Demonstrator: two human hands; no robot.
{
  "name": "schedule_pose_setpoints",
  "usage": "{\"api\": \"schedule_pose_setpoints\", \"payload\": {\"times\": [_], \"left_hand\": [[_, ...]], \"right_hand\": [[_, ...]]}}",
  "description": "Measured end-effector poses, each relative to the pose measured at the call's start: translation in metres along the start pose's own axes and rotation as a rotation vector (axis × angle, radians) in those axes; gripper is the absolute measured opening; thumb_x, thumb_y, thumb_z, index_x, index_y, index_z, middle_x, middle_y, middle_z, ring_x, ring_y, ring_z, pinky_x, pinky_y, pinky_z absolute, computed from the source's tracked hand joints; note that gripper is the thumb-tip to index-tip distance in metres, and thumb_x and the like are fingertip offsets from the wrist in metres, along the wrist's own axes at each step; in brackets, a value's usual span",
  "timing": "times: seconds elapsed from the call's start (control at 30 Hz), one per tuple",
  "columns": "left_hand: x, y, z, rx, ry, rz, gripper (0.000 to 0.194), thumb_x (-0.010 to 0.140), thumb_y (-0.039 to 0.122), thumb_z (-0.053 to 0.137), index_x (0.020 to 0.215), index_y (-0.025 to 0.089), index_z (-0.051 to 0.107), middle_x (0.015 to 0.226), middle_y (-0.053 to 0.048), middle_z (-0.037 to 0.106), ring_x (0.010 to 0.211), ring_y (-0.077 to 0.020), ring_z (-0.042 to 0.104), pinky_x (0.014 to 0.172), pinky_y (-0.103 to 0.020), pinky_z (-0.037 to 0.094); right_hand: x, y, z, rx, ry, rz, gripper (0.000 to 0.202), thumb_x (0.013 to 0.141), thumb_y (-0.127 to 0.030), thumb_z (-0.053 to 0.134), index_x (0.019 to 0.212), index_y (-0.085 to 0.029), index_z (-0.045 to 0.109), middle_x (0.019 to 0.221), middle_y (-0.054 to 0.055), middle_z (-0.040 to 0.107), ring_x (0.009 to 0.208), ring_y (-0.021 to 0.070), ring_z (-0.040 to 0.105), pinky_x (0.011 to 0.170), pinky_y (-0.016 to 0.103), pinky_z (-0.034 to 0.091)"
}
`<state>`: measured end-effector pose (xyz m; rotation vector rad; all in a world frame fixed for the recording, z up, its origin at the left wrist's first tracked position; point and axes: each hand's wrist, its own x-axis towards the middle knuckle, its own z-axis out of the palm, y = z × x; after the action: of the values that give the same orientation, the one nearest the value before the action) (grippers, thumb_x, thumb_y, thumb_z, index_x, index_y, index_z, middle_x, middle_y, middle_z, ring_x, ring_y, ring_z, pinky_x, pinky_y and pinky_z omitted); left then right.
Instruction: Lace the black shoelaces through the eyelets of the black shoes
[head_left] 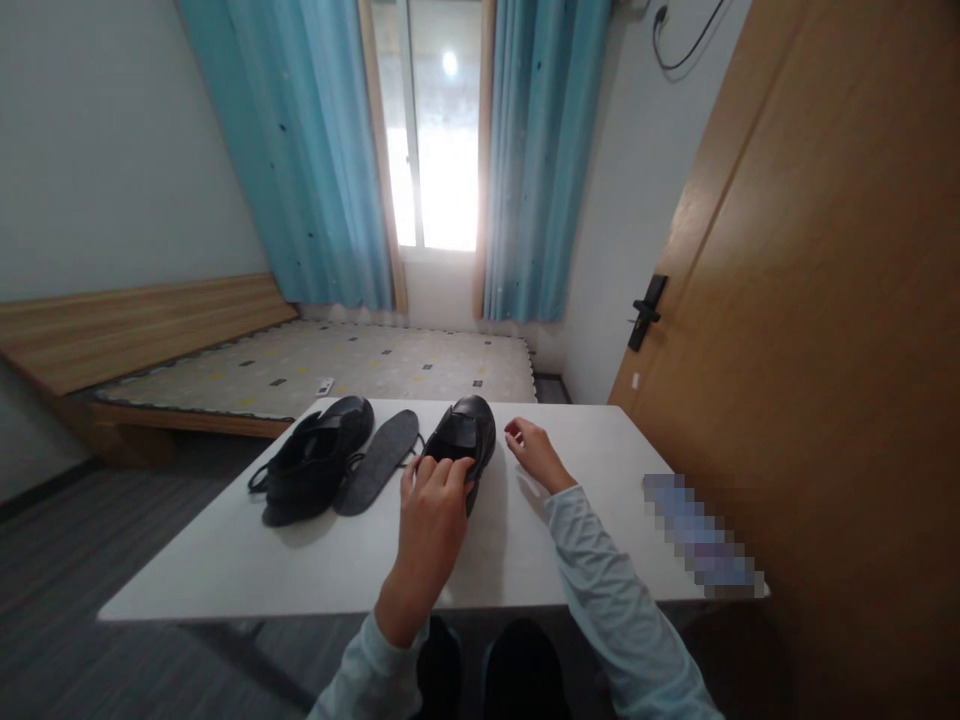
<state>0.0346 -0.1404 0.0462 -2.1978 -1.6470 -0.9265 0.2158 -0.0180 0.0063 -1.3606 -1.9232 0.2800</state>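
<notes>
Left hand [431,510] lay nearest camera, fingers [442,472] curled over heel end of right-hand black shoe [465,432], gripping its rim. Shoe stood upright on white table [225,560], toe pointing away. Right hand [531,450] rested just beside shoe, fingers loosely bent, holding nothing, touching tabletop. Grey insole [379,460] lay flat between both shoes, near gripped shoe. Second black shoe [315,460] sat left of insole, laces loose. Beyond table: bed [300,365], blue curtains [315,150], window [435,130]. Wooden door [825,300] at right.
</notes>
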Motion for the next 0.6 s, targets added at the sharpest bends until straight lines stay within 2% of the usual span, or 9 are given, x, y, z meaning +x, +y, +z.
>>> {"api": "schedule_pose_setpoints", "payload": {"times": [0.23, 0.6], "left_hand": [[-0.010, 0.023, 0.013, -0.054, 0.020, -0.015, 0.022, 0.085, 0.018, 0.052, 0.104, 0.020, 0.064, 0.084, -0.007, 0.064, 0.088, -0.0242, 0.053, 0.094, -0.044, 0.036], [-0.021, 0.039, 0.038, -0.064, 0.032, -0.038, 0.025, 0.087, 0.014, 0.048, 0.106, 0.020, 0.063, 0.083, -0.006, 0.064, 0.087, -0.0225, 0.053, 0.097, -0.046, 0.033]], "right_hand": [[0.002, -0.001, -0.006, 0.080, 0.099, 0.063, 0.014, 0.082, -0.016, 0.047, 0.090, -0.016, 0.059, 0.086, 0.005, 0.066, 0.070, 0.0131, 0.060, 0.073, 0.027, 0.046], [0.003, -0.002, -0.006, 0.112, 0.086, 0.064, 0.015, 0.085, -0.024, 0.048, 0.087, -0.017, 0.061, 0.085, 0.005, 0.067, 0.074, 0.0145, 0.062, 0.076, 0.028, 0.047]]}}
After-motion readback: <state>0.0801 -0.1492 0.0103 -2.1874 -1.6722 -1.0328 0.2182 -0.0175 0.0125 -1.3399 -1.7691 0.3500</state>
